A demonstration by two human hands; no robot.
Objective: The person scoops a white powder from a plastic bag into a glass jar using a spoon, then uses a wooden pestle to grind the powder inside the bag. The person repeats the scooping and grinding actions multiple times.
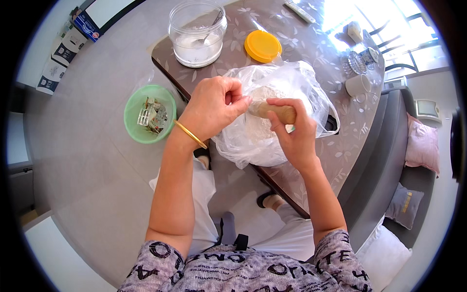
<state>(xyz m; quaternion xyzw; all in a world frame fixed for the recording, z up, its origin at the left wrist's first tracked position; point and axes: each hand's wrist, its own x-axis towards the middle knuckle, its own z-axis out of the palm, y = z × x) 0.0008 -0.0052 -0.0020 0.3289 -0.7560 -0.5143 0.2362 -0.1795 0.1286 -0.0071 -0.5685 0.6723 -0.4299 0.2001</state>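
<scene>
My right hand (297,135) is closed around a short, light-brown cylindrical piece, perhaps a wooden rolling pin (282,113), tilted over a clear plastic bag (251,153). White powder, which looks like flour (261,127), lies in the opened bag on the table. My left hand (215,100), with a gold bangle on the wrist, is at the left end of the cylinder, thumb and forefinger pinched together. Whether those fingertips hold anything cannot be made out. Behind the bag are a yellow round lid (262,46) and a clear jar (197,47) of white powder with a spoon in it.
A green bin (133,135) with rubbish stands left of the table (328,153). Toward the table's far right are a white mug (357,85), a glass dish (356,62) and a remote control (300,11). A grey sofa (383,135) with cushions runs along the right.
</scene>
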